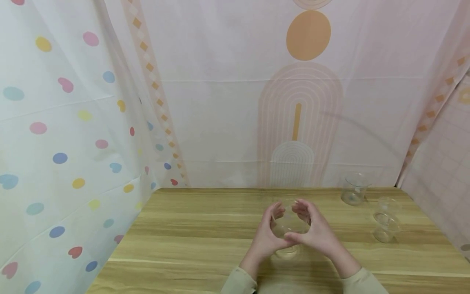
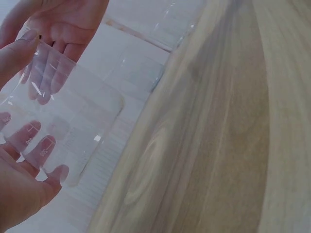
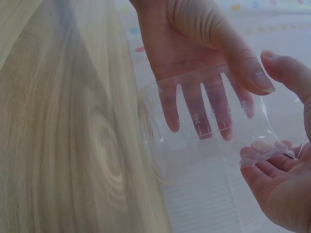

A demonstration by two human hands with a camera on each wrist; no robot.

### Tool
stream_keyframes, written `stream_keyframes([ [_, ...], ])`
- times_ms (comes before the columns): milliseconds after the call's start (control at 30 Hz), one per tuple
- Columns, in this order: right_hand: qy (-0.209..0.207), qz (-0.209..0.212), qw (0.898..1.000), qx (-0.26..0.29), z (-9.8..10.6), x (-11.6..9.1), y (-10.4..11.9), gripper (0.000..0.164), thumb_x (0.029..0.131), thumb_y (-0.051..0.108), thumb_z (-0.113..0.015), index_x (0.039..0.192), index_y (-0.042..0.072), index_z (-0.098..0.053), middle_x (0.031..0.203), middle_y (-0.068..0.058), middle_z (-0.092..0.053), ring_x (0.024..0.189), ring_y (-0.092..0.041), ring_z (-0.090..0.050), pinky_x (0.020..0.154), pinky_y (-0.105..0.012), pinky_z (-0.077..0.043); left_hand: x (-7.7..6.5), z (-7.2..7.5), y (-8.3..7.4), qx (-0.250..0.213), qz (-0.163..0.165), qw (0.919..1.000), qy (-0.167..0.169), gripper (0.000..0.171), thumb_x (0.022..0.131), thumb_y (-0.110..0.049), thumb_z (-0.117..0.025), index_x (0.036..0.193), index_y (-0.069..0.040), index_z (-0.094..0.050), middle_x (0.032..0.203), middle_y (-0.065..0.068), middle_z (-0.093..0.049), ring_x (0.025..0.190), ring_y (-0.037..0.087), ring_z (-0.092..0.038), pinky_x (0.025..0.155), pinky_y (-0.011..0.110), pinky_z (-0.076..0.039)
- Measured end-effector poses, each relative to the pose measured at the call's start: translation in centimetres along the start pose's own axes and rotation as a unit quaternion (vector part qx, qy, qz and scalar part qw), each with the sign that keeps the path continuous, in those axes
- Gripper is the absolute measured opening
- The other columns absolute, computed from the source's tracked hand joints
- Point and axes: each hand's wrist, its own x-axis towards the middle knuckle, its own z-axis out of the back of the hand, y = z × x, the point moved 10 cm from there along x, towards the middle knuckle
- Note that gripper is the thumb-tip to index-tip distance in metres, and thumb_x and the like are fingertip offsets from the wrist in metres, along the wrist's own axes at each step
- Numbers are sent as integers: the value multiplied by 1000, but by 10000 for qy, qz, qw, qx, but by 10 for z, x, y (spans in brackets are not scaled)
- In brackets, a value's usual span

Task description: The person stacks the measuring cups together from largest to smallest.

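Observation:
A clear glass beaker point(image 1: 290, 223) with white volume marks is held between both hands near the front middle of the table. My left hand point(image 1: 269, 233) wraps its left side, and its fingers show through the glass in the right wrist view. On the other side my right hand point(image 1: 318, 233) grips the beaker, its fingertips point(image 3: 248, 155) right at the rim. The two thumbs meet on the near side. In the left wrist view the beaker point(image 2: 92, 116) appears sideways, its base toward the wood.
A larger glass beaker point(image 1: 353, 192) stands at the back right of the wooden table point(image 1: 176, 245). Two smaller glass vessels, one nearer point(image 1: 384, 234) and one behind it point(image 1: 382, 217), stand at the right. Patterned curtains point(image 1: 220, 122) hang behind the table and along its sides.

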Motion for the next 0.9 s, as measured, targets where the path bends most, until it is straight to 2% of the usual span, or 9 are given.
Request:
stream_keyframes([
  [100,25,-38,10000,45,-4,1,0,95,65,10,-93,138,-13,-35,129,-29,-53,121,-43,-52,103,-44,-40,-1,3,1,-77,-3,10000,11,97,71,-11,-89,150,-13,-34,142,6,-50,132,26,-45,110,54,-30],
  [400,212,-253,9993,161,-17,3,-5,96,67,11,-92,139,-13,-34,131,-30,-51,124,-44,-50,104,-46,-39,-4,11,10,-150,56,9998,102,96,71,-9,-89,149,-15,-33,142,16,-48,131,32,-45,110,55,-29],
  [500,334,-287,9989,149,-21,3,-7,97,68,12,-92,140,-14,-32,133,-32,-50,125,-46,-49,104,-47,-39,-4,14,12,-158,29,9998,87,95,71,-6,-88,148,-14,-33,141,21,-48,130,36,-46,110,55,-30],
  [700,539,-361,9978,139,-29,4,-13,98,71,16,-90,143,-12,-29,137,-30,-47,128,-45,-45,106,-49,-36,-5,16,17,-464,-75,9988,110,93,71,-1,-87,146,-8,-32,139,29,-46,129,48,-42,109,57,-30],
  [900,599,-443,9972,58,-33,4,-18,99,71,19,-90,143,-12,-29,138,-30,-47,129,-43,-45,106,-49,-37,-6,17,24,-541,3,9983,209,94,71,-1,-86,146,-5,-29,141,29,-43,130,48,-40,109,58,-29],
])
